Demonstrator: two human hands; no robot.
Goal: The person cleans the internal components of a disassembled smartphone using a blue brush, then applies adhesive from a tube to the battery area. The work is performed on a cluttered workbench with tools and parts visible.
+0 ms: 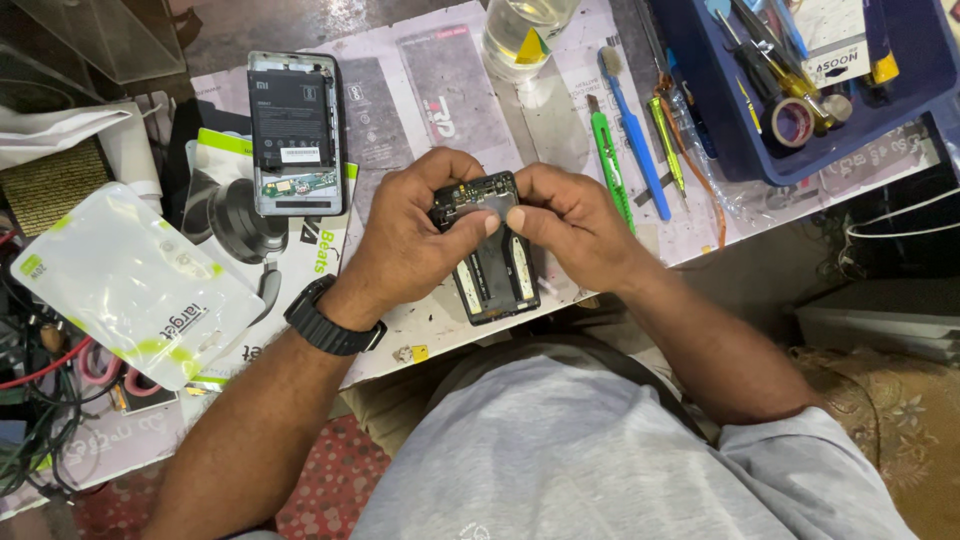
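Black opened phone (490, 262) held between both hands, left hand (410, 235) gripping its left side, right hand (565, 225) pinching its top, above the worktable (440, 330).

An opened black phone frame (492, 262), internals exposed, lies lengthwise above the table edge.

Bright, even daylight falls from above on the table (440, 90), leaving only soft, short shadows under the hands. A white glare patch shines on the clear bottle (520, 30) at the top edge. The centre is sharp; the corners darken and bend slightly, as through a wide lens.
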